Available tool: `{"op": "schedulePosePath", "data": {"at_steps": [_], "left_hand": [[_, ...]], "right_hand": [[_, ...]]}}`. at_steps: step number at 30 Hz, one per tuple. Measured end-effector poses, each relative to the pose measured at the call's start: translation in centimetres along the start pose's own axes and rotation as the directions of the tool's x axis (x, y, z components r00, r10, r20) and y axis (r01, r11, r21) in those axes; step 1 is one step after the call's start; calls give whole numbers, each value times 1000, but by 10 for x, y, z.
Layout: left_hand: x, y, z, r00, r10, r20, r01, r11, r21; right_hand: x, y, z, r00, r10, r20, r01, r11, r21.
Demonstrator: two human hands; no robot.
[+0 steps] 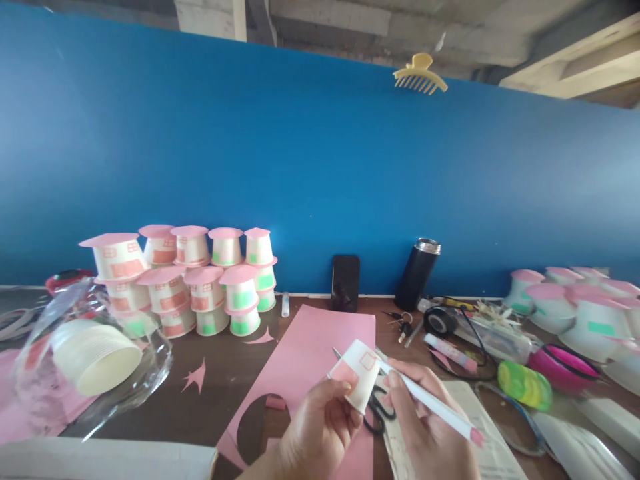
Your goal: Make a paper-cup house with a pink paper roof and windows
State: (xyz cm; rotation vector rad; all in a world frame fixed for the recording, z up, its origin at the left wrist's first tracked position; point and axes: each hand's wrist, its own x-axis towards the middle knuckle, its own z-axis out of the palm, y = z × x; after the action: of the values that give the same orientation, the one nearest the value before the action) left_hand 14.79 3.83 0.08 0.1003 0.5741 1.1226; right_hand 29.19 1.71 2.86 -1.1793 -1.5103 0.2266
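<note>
My left hand [316, 430] grips a small white paper cup [357, 375] turned on its side, with a pink patch and a drawn pink window on it. My right hand [427, 433] holds a white pen with a pink end [433, 403], its tip touching the cup near the window. Both hands hover over a pink paper sheet [310, 353] with a round hole cut out of it. Black-handled scissors [379, 407] lie on the sheet just under the cup.
Stacked decorated cups with pink lids [195, 280] stand at the back left, more [580, 303] at the far right. A sleeve of plain cups in clear plastic [93, 357] lies left. A phone [345, 283], black flask [417, 273], tape roll [440, 321], keys and glue stick sit behind.
</note>
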Motion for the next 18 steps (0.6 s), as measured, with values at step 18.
{"op": "schedulePosePath", "data": {"at_steps": [18], "left_hand": [[-1, -1, 1, 1000, 17, 11, -17, 999, 40]], "right_hand": [[-2, 5, 0, 999, 24, 29, -24, 1000, 2]]}}
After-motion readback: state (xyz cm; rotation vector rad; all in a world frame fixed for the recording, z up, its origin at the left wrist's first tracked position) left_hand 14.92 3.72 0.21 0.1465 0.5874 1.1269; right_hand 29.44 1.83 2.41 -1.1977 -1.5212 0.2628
